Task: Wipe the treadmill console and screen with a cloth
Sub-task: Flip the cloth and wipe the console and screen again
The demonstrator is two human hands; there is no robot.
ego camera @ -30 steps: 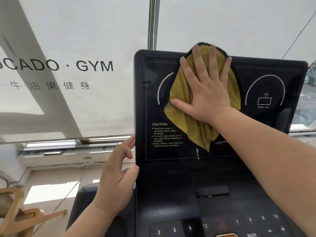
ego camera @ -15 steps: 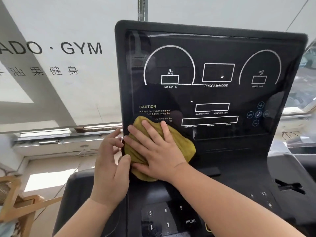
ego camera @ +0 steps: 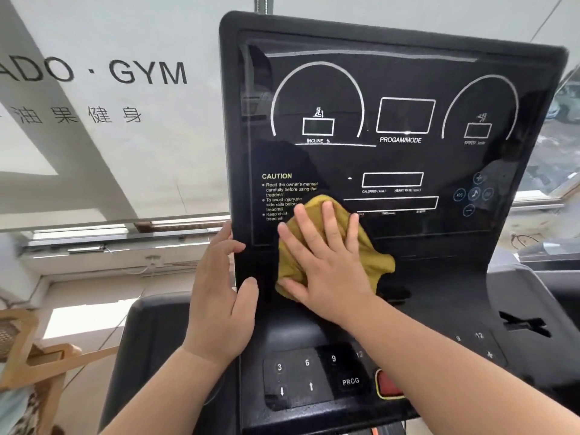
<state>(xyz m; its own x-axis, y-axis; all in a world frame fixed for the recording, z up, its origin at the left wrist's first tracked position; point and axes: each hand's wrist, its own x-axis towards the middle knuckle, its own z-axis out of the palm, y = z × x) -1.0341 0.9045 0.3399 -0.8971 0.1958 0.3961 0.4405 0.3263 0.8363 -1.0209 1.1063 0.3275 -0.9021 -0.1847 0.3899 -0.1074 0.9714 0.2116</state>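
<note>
Qty: 2 hands (ego camera: 219, 296) (ego camera: 329, 277), 1 cloth (ego camera: 372, 255), 1 console (ego camera: 518, 89).

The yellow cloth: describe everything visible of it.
The cloth is mustard yellow and soft, like microfibre, bunched into a loose, crumpled pad. It lies against the lower left of the glossy black console panel and covers the ends of the CAUTION text lines. The right hand presses on it with straight, spread fingers, hiding its middle. The left hand, which grips the console's left edge, does not touch it.
</note>
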